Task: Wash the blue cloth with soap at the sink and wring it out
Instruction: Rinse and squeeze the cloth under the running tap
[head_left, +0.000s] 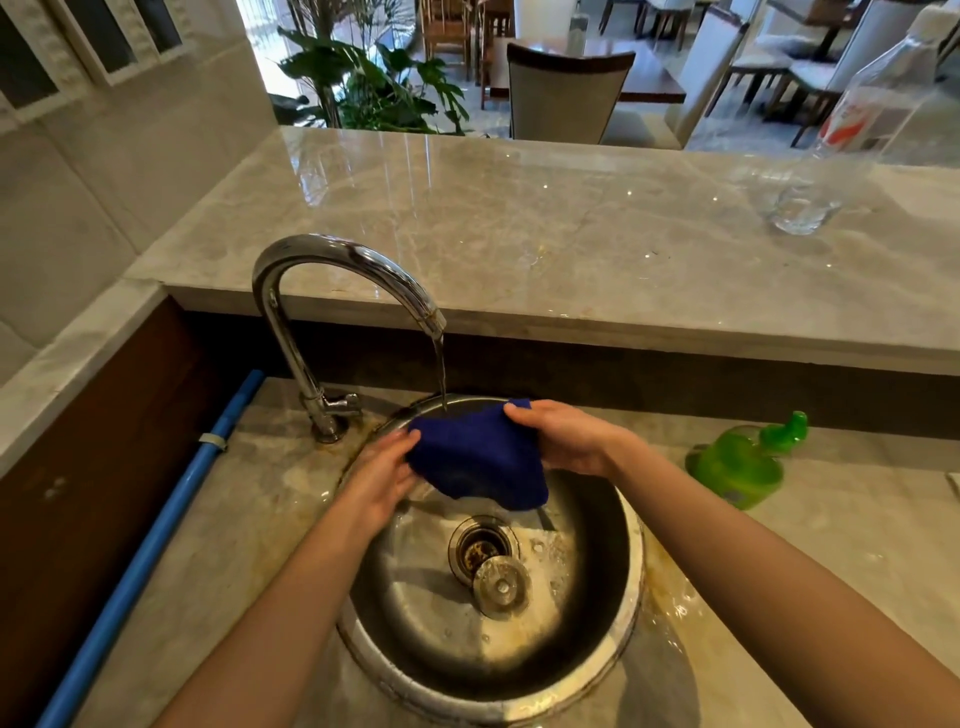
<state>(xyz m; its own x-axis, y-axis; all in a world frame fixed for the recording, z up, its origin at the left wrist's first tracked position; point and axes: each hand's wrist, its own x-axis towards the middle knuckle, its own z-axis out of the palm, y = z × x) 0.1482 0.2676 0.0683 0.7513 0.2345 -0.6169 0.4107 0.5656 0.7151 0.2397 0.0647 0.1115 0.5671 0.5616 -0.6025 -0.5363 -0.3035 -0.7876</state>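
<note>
Blue cloth (478, 454) is pinched at its 9 o'clock edge by the left hand (376, 478) and at its 3 o'clock edge by the right hand (563, 436), under the faucet (332, 291) stream. Below it the round steel sink (618, 639) lies open around the drain (480, 548); a green soap bottle (743, 462) stands on the counter at 3 o'clock, well apart from the rim.

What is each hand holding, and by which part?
Both hold the blue cloth: left hand its left edge, right hand its upper right edge.
</note>
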